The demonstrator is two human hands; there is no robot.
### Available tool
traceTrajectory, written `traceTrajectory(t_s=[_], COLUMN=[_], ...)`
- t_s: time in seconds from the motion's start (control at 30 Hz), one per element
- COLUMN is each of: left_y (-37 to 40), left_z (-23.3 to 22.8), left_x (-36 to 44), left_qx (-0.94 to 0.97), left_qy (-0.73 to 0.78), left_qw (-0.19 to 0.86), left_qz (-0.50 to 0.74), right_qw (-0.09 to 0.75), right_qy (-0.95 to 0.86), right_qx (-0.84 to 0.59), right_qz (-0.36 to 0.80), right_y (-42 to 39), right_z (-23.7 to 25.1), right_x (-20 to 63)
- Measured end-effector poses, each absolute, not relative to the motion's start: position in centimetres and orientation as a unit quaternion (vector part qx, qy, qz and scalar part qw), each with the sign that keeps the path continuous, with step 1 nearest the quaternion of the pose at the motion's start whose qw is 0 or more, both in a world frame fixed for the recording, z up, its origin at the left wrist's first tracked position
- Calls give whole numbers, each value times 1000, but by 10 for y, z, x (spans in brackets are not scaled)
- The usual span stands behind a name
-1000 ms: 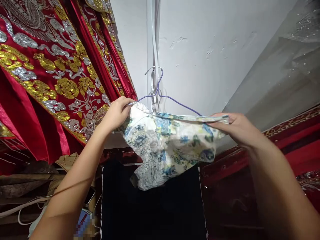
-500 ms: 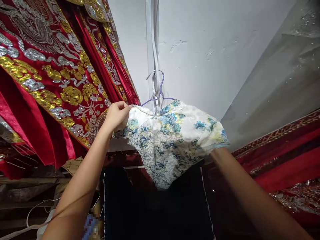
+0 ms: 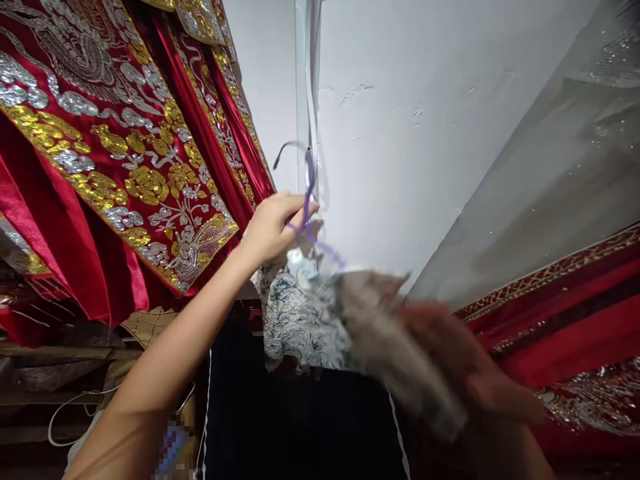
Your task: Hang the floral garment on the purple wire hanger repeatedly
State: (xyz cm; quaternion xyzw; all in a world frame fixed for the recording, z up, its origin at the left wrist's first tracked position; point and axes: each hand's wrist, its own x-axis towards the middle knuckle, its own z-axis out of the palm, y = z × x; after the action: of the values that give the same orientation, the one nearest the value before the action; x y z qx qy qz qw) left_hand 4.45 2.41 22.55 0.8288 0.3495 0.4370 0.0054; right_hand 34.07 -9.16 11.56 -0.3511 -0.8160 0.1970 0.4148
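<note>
Purple wire makes up the thin coat hanger (image 3: 306,200), whose hook rises in front of the white plastic conduit (image 3: 311,100) running up the pale wall (image 3: 400,133), while its one visible arm slants down to the right into the cloth. The left hand (image 3: 273,230) is the nearer one: it sits at the neck just under the hook, fingers pinched around the wire. From there the white garment printed with blue and yellow flowers (image 3: 300,313) hangs below and slightly right, bunched and reaching down in front of a dark cloth panel (image 3: 295,420). The right hand (image 3: 470,373) lies lower and further right, at the garment's far end, too blurred to tell whether it grips the fabric. Red satin embroidered in gold and silver (image 3: 125,167) hangs beside the left hand.
</note>
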Motion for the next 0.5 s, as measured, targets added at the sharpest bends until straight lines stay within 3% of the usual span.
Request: traceTrajectory(t_s=[0.1,0.2,0.37,0.5], left_y=[3,-12,-25,-7], left_z=[195,180,190,194], left_x=[47,56,71,36], left_qx=[778,721,664,719], left_qy=[342,320,263,262], left_qw=[137,239,396,344], left_qz=[509,566,577,544], right_qw=[353,393,425,452], right_qy=[-842,-832,-851,-839], right_qx=[-252,-365,-302,-287], right_qz=[320,141,-57,-93], right_y=[-91,-56,14,38], right_z=[110,110,94,117], right_x=[326,291,226,219])
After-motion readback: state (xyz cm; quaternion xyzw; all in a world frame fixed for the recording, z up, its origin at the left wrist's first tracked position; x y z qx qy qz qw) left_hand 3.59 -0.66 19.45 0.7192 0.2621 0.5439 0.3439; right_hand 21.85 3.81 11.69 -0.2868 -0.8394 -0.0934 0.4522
